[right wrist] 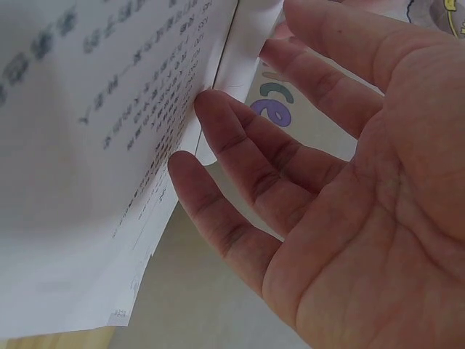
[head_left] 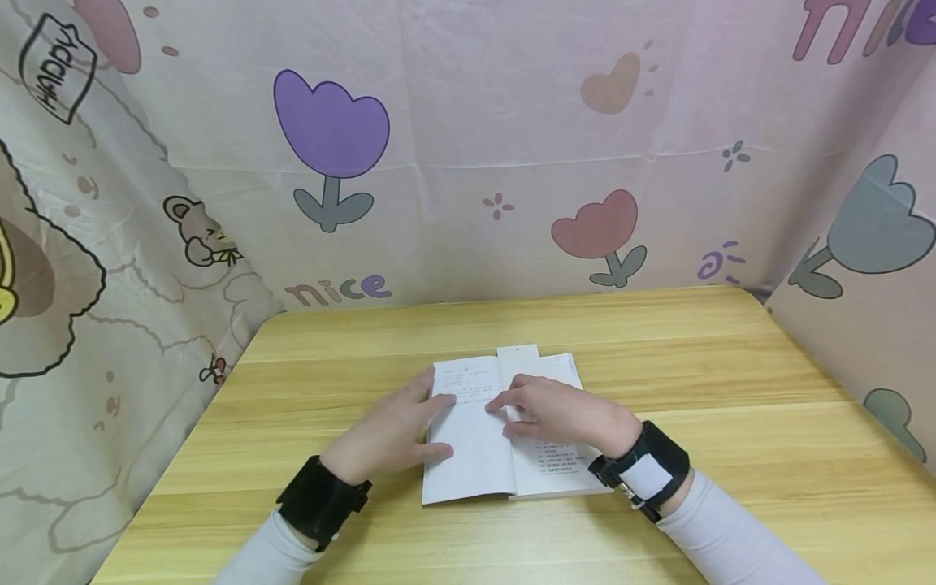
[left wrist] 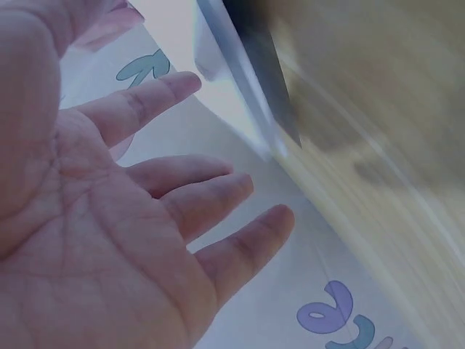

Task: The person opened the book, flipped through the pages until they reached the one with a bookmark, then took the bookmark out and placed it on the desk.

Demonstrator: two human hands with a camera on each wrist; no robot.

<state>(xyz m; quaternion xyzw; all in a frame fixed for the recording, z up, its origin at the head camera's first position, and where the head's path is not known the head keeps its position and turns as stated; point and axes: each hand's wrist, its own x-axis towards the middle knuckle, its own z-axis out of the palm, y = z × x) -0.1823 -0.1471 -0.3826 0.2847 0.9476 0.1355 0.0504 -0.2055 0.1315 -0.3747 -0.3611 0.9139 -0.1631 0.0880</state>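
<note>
An open book (head_left: 468, 467) lies on the wooden table, its pages white with printed lines. A white card like a bookmark (head_left: 517, 352) sticks out past the top edge near the middle fold. My left hand (head_left: 383, 431) is at the left edge of the book, thumb and a finger reaching over the left page. In the left wrist view its fingers are spread and nearly straight. Over the right page is my right hand (head_left: 570, 410), its index finger extended to the left page near the fold. The right wrist view shows its fingers loosely bent against the printed page (right wrist: 73, 203).
The wooden table (head_left: 329, 349) reaches out on both sides of the book. Behind it hangs a pale cloth (head_left: 453, 97) with printed flowers and words, and cloth also hangs at the left and right. Black bands (head_left: 322, 500) circle both wrists.
</note>
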